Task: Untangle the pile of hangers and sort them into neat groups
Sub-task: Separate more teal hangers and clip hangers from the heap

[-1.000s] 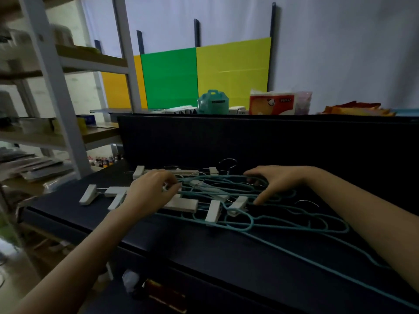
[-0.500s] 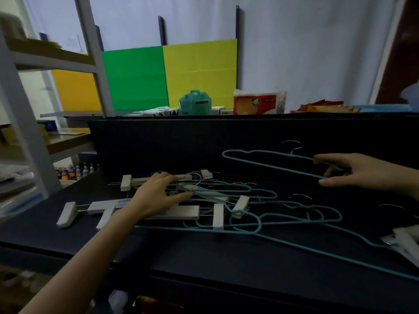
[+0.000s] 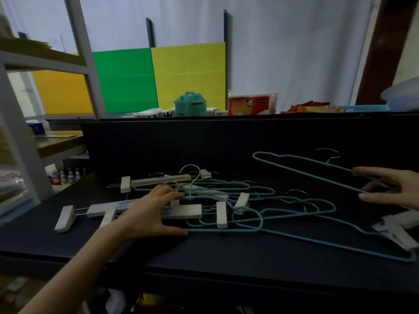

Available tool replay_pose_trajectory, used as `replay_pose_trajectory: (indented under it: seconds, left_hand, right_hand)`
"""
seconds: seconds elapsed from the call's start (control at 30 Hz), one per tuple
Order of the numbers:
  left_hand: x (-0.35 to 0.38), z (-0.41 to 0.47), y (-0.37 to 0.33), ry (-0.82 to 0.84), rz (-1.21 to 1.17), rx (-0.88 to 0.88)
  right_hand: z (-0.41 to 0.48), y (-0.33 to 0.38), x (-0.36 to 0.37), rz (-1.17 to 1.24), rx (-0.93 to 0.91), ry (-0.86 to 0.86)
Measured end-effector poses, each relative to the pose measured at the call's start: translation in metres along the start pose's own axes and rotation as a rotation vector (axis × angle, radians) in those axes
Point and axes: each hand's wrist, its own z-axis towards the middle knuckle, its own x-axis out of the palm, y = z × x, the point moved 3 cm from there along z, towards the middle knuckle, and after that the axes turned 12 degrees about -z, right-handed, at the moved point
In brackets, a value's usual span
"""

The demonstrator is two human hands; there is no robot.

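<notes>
gripping teal hanger (image 3: 301, 167), right hand (image 3: 394, 189) cropped

The picture is dim; the dark bench (image 3: 204, 250) reflects almost no light. The white curtain (image 3: 283, 53) behind is the brightest part, lit softly and evenly. Shadows are weak. The wide lens bends the shelf frame (image 3: 82, 48) at the left, and edges look slightly blurred

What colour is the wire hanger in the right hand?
The wire hanger is teal; the head view shows it best.
</notes>
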Motion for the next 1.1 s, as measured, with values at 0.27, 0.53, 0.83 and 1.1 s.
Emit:
replay_pose_trajectory:
  seconds: [0.27,0.53,0.83,1.1]
  left_hand:
    - [-0.009,-0.001,-0.012,-0.166,0.144,0.128]
    - [-0.038,0.014,-0.041,-0.131,0.282,0.207]
    - [-0.043,0.033,-0.096,-0.125,0.349,0.255]
    - [0.008,0.052,-0.163,-0.169,0.159,0.228]
  right_hand:
    - [-0.043,0.047,-0.015,0.061,-0.127,0.074]
    - [-0.1,0.059,-0.045,0.058,-0.051,-0.034]
    - [-0.136,-0.003,-0.074,-0.021,0.035,-0.093]
    - [-0.158,-0.051,-0.105,0.019,0.032,-0.088]
